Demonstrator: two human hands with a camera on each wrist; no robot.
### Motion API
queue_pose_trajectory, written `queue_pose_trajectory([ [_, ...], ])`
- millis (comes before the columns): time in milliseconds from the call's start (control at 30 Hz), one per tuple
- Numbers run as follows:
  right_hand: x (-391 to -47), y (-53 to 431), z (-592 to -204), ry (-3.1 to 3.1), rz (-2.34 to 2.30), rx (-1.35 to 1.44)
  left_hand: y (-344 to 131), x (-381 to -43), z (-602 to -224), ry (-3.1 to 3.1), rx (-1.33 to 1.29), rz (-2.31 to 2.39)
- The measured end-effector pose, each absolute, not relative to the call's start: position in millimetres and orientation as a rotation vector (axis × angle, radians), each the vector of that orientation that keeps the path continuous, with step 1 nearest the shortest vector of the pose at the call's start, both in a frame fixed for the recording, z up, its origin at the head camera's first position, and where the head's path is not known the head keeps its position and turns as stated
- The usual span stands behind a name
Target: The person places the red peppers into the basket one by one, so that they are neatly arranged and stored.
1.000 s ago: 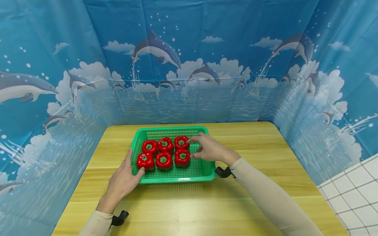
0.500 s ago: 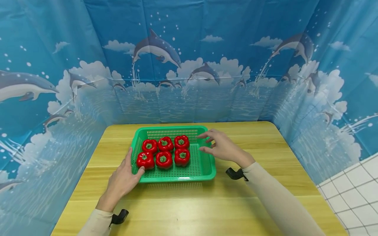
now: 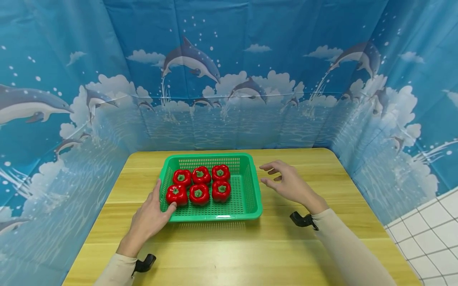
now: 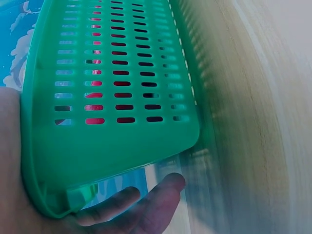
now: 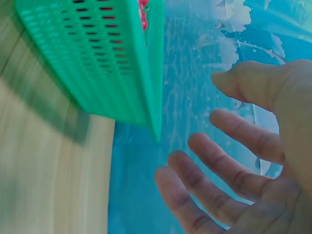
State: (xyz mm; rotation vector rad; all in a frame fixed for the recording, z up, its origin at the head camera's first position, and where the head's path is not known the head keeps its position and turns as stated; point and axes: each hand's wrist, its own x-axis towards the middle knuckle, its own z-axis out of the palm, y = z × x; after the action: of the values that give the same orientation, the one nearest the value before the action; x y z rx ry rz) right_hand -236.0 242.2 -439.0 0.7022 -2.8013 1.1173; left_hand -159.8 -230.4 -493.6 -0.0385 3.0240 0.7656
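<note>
A green plastic basket (image 3: 229, 217) stands on the table, with several red bell peppers (image 3: 198, 194) in two rows in its left and middle part. My left hand (image 3: 150, 216) holds the basket's front left corner, thumb over the rim beside the nearest pepper. In the left wrist view, its fingers (image 4: 158, 204) lie along the basket's outer end. Off the basket's right end, my right hand (image 3: 288, 180) hovers with nothing in it. Its fingers (image 5: 214, 151) are spread and slightly bent in the right wrist view, apart from the basket.
Under the basket is a wooden table (image 3: 222, 254) that reaches forward to a blue dolphin-print curtain (image 3: 229, 119) at the back and sides. White tiles (image 3: 429, 234) show at the far right. Inside the basket, bare mesh floor shows right of the peppers.
My right hand has drawn away from the right-hand peppers, out over the basket's right rim and to the right. The left hand, the basket and the peppers have stayed put.
</note>
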Motion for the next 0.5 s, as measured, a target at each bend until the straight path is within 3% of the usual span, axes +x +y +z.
queue_pose_trajectory([
  [500, -219.6, 282.3, -454.9, -2.754, 1.03, 0.567, -233.1, -161.5, -485.0, 2.995, -0.058, 0.762],
])
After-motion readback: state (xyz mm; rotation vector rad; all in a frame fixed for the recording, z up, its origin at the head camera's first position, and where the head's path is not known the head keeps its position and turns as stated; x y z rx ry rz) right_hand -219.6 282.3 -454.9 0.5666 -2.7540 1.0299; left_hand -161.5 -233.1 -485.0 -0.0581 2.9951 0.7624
